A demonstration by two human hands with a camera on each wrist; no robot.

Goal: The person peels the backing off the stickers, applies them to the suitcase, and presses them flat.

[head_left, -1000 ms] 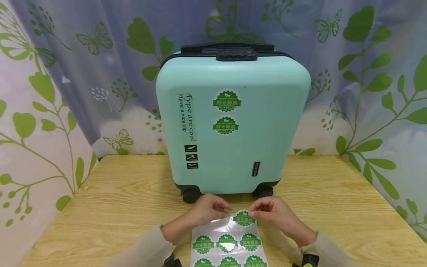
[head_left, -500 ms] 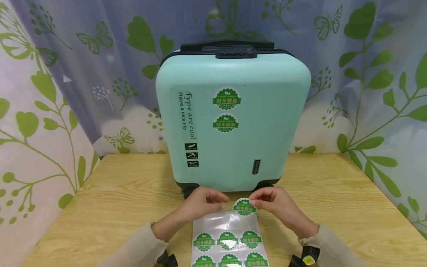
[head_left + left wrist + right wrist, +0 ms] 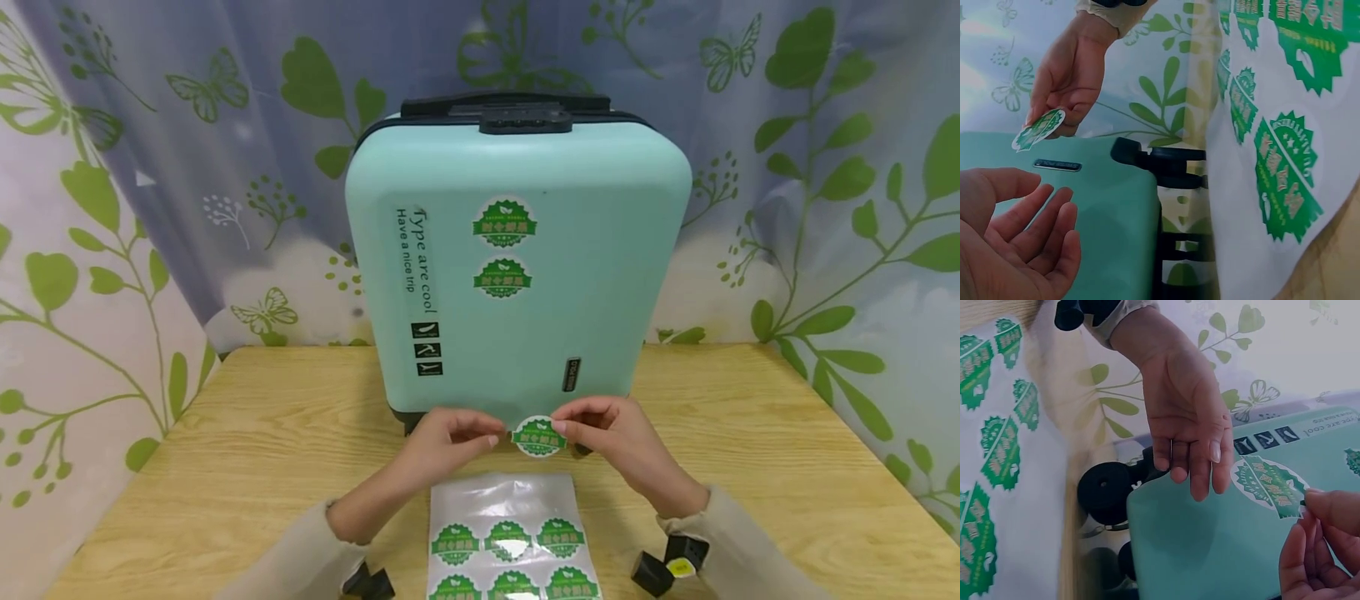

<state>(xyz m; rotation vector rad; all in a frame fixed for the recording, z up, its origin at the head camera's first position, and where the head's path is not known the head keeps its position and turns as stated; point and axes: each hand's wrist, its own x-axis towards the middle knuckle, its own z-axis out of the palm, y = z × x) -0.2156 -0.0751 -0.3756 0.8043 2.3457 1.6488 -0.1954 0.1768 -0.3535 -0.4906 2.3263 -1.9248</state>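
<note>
My right hand [image 3: 626,442] pinches a round green-and-white sticker [image 3: 538,437] by its right edge, between thumb and finger. The sticker is in the air before the lower part of a mint-green suitcase [image 3: 592,275]. Close to its left edge is my left hand [image 3: 438,446], fingers loosely bent with nothing between them; in the left wrist view a gap separates this hand [image 3: 1029,244] from the sticker [image 3: 1039,129]. Two matching stickers, an upper one [image 3: 504,223] and a lower one [image 3: 502,278], are on the suitcase front. Below the hands lies the sticker sheet [image 3: 502,492], its top row bare.
The suitcase stands upright on a wooden table [image 3: 285,417], its black wheels [image 3: 1105,492] partly hidden by the hands in the head view. Behind it hangs a leaf-and-butterfly patterned curtain [image 3: 255,125]. Black wrist devices show at both sleeves.
The right hand has drawn the sticker up off the sheet and moved it forward, towards the suitcase. The left hand has moved forward alongside. The sheet has stayed on the table.
</note>
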